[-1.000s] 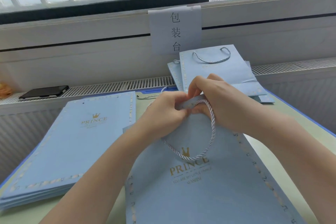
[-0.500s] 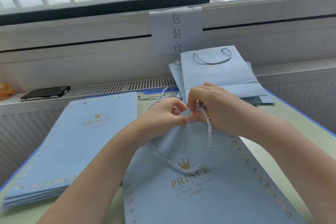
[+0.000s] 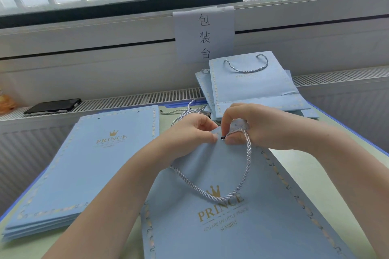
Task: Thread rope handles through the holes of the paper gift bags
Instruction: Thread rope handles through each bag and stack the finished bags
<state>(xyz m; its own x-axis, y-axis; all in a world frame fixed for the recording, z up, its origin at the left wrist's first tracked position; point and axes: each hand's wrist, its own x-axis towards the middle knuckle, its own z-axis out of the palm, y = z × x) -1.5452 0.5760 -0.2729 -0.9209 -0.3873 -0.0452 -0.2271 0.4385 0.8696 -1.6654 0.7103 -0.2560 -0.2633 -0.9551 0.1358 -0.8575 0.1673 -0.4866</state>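
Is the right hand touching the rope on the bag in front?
Touching. In the head view, the rope loops over the thumb of the right hand at the top edge of the bag, with no gap between them.

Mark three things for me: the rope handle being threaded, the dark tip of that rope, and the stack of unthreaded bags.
rope handle (image 3: 212,195): head view, bottom of the loop lying on the bag.
dark tip (image 3: 223,137): head view, rope end between both hands' fingers.
stack of unthreaded bags (image 3: 88,166): head view, top bag's face.
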